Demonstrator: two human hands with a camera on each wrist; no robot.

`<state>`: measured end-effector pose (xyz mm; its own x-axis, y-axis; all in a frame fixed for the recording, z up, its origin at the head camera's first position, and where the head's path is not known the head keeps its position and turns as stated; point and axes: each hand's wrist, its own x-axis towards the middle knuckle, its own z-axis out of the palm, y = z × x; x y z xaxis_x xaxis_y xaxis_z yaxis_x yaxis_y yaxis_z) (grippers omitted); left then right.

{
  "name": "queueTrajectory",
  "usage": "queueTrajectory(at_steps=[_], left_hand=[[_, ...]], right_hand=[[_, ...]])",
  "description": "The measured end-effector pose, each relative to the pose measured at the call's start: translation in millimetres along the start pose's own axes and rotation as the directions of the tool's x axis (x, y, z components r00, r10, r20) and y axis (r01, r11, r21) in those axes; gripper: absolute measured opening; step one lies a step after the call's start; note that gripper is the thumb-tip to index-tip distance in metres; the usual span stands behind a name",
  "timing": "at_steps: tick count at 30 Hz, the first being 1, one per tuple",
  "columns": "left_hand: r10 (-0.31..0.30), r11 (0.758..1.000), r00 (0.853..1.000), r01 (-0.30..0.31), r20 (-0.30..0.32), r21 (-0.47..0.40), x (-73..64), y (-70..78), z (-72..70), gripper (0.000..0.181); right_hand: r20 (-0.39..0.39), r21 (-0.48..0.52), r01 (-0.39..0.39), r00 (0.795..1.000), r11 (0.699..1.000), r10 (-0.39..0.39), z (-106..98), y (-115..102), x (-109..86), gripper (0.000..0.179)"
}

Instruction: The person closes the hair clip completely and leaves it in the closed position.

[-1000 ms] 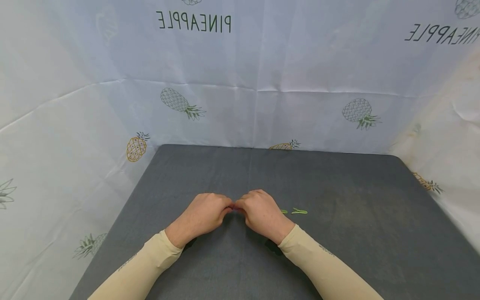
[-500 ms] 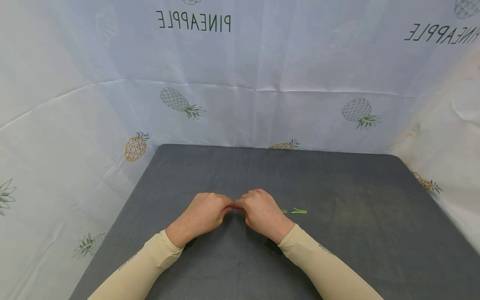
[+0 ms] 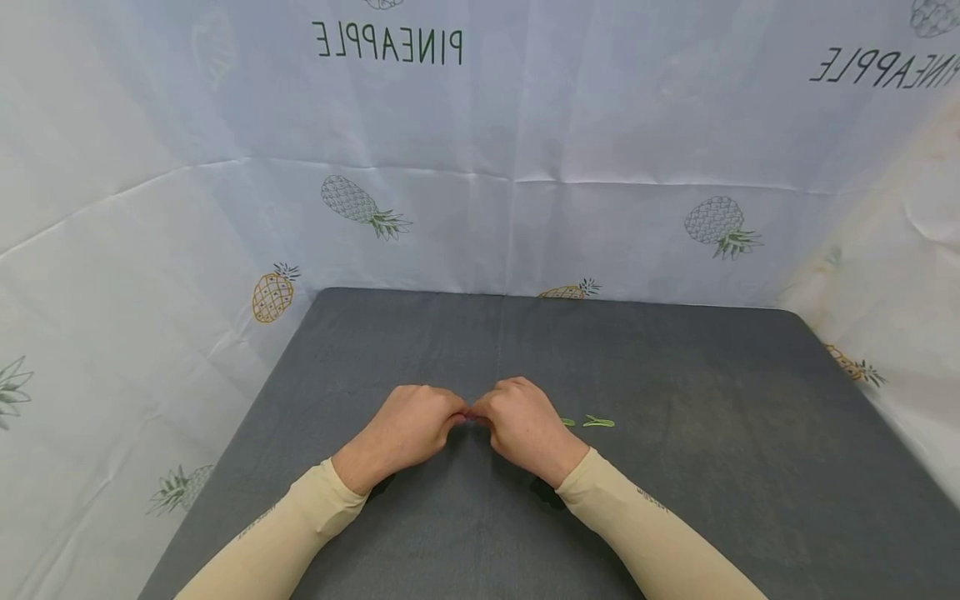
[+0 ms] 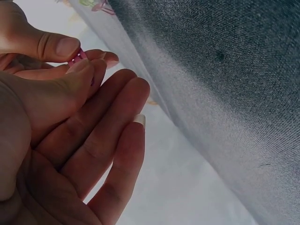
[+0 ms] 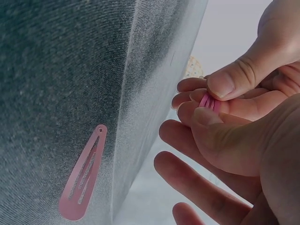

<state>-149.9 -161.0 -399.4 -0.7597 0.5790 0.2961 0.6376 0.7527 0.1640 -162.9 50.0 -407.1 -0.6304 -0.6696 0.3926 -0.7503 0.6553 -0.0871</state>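
Observation:
Over the middle of the grey table, my left hand (image 3: 408, 429) and right hand (image 3: 528, 429) meet fingertip to fingertip. Between them is a small pink hair clip (image 5: 210, 101), pinched by thumb and finger of each hand. Only a short slotted part of it shows; the fingers cover the rest. The left wrist view also shows a bit of the pink clip (image 4: 78, 57) between the two thumbs. A pink snap hair clip (image 5: 82, 176) lies flat on the table in the right wrist view. My other fingers are loosely bent.
Just right of my right hand lies a yellow-green hair clip (image 3: 598, 422), its two parts spread apart. Another green piece (image 3: 567, 422) is partly hidden by that hand. The dark grey table (image 3: 712, 467) has a pineapple-print curtain (image 3: 465, 233) behind it and at both sides.

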Motion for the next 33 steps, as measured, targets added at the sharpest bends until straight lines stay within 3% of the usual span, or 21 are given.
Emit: queueTrajectory(at_steps=[33], left_hand=[[0.021,1.0,1.0,-0.021,-0.015,-0.001,-1.0,-1.3,0.5,0.009]], right_hand=[[0.005,0.01,-0.001,1.0,1.0,0.001,1.6,1.0,-1.1,0.025]])
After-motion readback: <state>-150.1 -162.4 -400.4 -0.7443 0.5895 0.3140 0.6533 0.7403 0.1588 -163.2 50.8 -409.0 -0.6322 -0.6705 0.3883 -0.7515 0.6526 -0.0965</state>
